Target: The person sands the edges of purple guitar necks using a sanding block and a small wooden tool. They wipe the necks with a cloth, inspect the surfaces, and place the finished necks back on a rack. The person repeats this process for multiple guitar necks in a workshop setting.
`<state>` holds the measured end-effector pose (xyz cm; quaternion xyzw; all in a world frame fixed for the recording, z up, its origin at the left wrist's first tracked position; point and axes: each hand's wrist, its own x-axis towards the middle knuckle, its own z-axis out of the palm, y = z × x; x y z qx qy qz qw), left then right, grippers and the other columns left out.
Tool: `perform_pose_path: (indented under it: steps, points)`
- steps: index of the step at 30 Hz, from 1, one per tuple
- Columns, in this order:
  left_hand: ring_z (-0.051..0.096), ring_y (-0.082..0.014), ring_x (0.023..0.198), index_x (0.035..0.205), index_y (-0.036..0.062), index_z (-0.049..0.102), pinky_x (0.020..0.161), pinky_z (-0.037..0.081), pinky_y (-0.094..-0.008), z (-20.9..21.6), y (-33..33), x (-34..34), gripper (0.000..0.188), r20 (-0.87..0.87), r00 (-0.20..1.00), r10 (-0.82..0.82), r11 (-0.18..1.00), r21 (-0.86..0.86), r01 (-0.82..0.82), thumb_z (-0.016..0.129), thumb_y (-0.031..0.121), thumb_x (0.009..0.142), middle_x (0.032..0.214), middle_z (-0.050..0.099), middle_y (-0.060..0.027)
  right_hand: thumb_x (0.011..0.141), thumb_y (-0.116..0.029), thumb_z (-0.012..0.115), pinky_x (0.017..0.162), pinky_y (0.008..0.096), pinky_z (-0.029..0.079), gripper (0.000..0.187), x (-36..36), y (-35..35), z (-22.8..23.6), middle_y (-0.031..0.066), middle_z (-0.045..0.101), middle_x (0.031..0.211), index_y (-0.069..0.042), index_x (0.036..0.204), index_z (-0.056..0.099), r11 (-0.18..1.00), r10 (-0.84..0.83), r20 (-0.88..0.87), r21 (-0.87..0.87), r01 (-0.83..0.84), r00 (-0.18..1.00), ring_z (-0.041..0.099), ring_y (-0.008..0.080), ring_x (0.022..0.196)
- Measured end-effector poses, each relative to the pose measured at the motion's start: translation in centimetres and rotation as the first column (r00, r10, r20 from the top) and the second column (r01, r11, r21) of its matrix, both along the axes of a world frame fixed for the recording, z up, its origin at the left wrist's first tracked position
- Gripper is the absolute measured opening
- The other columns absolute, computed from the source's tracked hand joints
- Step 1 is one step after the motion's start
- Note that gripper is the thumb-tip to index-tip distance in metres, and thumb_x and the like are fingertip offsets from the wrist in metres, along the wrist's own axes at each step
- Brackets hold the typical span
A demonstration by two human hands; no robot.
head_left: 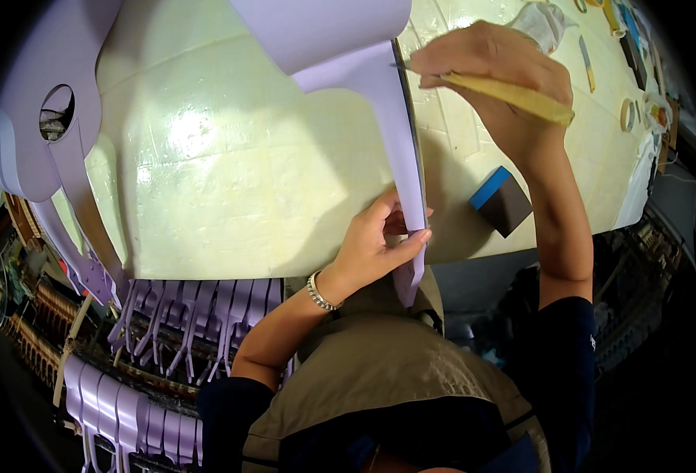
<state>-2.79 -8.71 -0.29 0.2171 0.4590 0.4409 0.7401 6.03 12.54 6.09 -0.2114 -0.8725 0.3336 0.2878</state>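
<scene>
A lilac panel point(383, 83), wide at the far end with a long narrow leg, stands over the table with a dark strip along its right edge. My left hand point(375, 244) is closed around the lower part of this leg, thumb on the near side. In my right hand point(498, 75) is a yellow-handled tool point(513, 96) with a thin dark tip; its exact kind is unclear. The tip is at the dark edge of the panel, near the upper end of the leg. Right of the leg lies a dark block with a blue side point(501, 201).
The table point(182, 181) has a pale, shiny covering. More lilac panels point(64, 47) stand at the left, and several hang on racks point(127, 402) below. At the right lie a slim yellow-handled tool point(587, 63), a tape roll point(627, 115) and a crumpled plastic bag point(543, 25).
</scene>
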Motion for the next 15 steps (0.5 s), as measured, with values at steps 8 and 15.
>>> perform_pose_path:
  steps: [8, 15]
  points:
    - [0.062, -0.0135, 0.086, 0.123, -0.0025, 0.041, 0.077, 0.051, -0.0274, 0.0, 0.0, 0.0, 0.052, 0.004, 1.000, -0.011, 1.000, 0.008, 0.011, 0.066, 0.004, 0.078, 0.101, 0.062, -0.0110, 0.067, 0.002, 0.069, 0.054, 0.0226, 0.049, 0.011, -0.1, -0.3, -0.6, 0.0052, 0.066, 0.075, -0.003, 0.077, 0.067, 0.995, -0.081, -0.043, -0.068, 0.078, 0.996, 0.064, 0.0166, 0.066]
    - [0.062, -0.0132, 0.086, 0.122, -0.0025, 0.041, 0.077, 0.051, -0.0273, -0.1, 0.2, 0.2, 0.051, 0.001, 1.000, 0.002, 1.000, 0.003, -0.002, 0.066, 0.004, 0.078, 0.101, 0.062, -0.0105, 0.066, 0.001, 0.065, 0.062, 0.0281, 0.050, 0.012, 2.4, -3.3, -0.5, 0.0094, 0.064, 0.073, -0.001, 0.078, 0.067, 0.988, -0.001, 0.027, -0.157, 0.005, 1.000, 0.062, 0.0222, 0.073]
